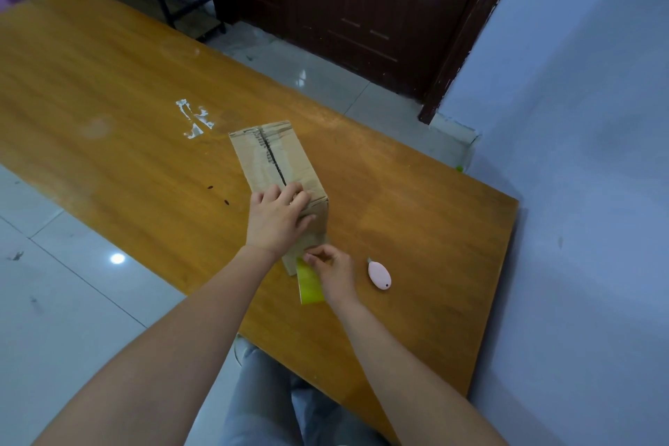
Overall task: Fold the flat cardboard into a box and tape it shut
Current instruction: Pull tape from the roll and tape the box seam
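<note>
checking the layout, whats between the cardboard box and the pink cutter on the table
Only bare wooden table lies between the cardboard box and the pink cutter, seen in the head view.

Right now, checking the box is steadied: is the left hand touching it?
Touching: the head view shows the left hand pressing on the cardboard box.

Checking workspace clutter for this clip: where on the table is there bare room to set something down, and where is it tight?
Bare wood lies left of the cardboard box, beyond the white residue, and right of the pink cutter toward the table edge. It is crowded at the box's near end: left hand, right hand, green tape strip and cutter cluster there.
</note>
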Motion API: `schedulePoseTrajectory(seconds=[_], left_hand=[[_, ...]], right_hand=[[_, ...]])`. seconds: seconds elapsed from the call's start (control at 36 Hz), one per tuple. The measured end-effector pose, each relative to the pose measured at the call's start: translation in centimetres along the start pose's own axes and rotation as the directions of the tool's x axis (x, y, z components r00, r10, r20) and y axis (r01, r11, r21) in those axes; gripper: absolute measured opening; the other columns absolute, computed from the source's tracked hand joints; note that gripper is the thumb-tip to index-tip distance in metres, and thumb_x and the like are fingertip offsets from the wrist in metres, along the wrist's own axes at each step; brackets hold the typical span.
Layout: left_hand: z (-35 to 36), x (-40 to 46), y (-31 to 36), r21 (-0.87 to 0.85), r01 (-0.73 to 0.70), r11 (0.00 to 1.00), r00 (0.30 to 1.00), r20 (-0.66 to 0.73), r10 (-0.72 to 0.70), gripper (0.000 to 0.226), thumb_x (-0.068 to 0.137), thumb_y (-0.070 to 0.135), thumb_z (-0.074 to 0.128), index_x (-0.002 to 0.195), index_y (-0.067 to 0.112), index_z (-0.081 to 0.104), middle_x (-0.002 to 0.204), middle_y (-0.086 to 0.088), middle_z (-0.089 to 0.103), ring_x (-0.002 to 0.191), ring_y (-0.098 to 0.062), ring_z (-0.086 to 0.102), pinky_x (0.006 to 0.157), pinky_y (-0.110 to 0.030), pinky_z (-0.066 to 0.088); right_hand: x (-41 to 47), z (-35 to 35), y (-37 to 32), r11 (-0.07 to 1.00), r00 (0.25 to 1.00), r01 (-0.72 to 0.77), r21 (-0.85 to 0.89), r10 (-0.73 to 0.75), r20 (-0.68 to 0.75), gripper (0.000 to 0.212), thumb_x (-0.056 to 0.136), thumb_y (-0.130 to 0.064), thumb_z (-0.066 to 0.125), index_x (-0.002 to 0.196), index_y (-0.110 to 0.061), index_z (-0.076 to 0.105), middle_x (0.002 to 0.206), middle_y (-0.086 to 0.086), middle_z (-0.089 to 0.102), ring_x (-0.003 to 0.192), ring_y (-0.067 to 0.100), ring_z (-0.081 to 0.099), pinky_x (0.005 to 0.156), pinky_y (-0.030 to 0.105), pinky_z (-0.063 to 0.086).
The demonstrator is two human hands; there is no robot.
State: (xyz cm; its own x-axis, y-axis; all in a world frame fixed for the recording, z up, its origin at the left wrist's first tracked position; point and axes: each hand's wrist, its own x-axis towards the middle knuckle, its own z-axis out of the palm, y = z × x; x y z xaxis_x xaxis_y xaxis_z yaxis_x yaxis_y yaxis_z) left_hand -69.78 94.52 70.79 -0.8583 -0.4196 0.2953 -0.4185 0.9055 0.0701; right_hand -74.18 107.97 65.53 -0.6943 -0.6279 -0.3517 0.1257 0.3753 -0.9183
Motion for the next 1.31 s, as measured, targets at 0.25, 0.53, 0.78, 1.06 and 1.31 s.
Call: schedulePoseTrajectory(seconds=[0.25,0.53,0.78,1.06,1.31], left_hand=[[0.0,0.2,1.0,0.139,0.019,0.99,0.999,0.033,-0.024,0.038,0.068,0.041,0.077,0.083,0.011,0.059,0.092,-0.007,0.061,0.079,-0.028,0.057,0.07,-0.037,0.045],[-0.3,-0.7,-2.3,-0.179,-0.054,0.982,0.984,0.158,0.083,0.043,0.093,0.033,0.054,0.135,0.022,0.05,0.148,-0.001,0.039,0.138,-0.032,0.03,0.112,-0.054,0.018],[0.0,-0.9,-2.5,-0.165,0.001,0.986,0.959,0.279,0.046,0.052,0.096,0.04,0.042,0.145,0.037,0.024,0.157,0.003,0.018,0.146,-0.028,0.002,0.113,-0.055,-0.001],[-0.2,-0.7,-3.2,-0.101,-0.046,0.994,0.918,0.389,0.082,0.058,0.1,0.039,0.03,0.146,0.042,-0.005,0.159,0.005,-0.007,0.144,-0.023,-0.016,0.112,-0.051,-0.011],[-1.6,-0.8,-1.4,0.009,-0.058,0.998,0.975,0.216,0.054,0.054,0.085,0.049,0.058,0.136,0.035,0.047,0.134,-0.004,0.053,0.112,-0.032,0.052,0.089,-0.044,0.038]], right_hand=[[-0.1,0.0,-0.2,0.999,1.0,0.0,0.042,-0.001,0.011,0.024,0.081,-0.015,0.069,0.065,-0.033,0.065,0.069,-0.015,0.065,0.073,0.004,0.058,0.076,0.032,0.047],[-0.2,-0.3,-0.2,1.0,0.999,0.014,0.0,-0.014,0.048,0.017,0.086,-0.016,0.065,0.075,-0.028,0.065,0.076,-0.014,0.063,0.075,0.0,0.056,0.074,0.022,0.043],[-0.3,-0.3,-0.4,1.0,0.999,0.02,-0.022,-0.019,0.047,0.023,0.086,-0.015,0.064,0.069,-0.03,0.061,0.071,-0.016,0.061,0.07,-0.004,0.053,0.067,0.017,0.041],[-0.4,-0.1,-0.6,1.0,0.999,0.015,0.016,-0.016,0.035,0.02,0.086,-0.015,0.064,0.07,-0.028,0.062,0.072,-0.013,0.062,0.072,0.0,0.054,0.069,0.02,0.041],[-0.4,-1.0,-1.0,1.0,1.0,-0.015,0.022,0.015,0.013,0.019,0.087,-0.012,0.064,0.072,-0.023,0.065,0.072,-0.011,0.063,0.069,-0.001,0.054,0.063,0.008,0.041]])
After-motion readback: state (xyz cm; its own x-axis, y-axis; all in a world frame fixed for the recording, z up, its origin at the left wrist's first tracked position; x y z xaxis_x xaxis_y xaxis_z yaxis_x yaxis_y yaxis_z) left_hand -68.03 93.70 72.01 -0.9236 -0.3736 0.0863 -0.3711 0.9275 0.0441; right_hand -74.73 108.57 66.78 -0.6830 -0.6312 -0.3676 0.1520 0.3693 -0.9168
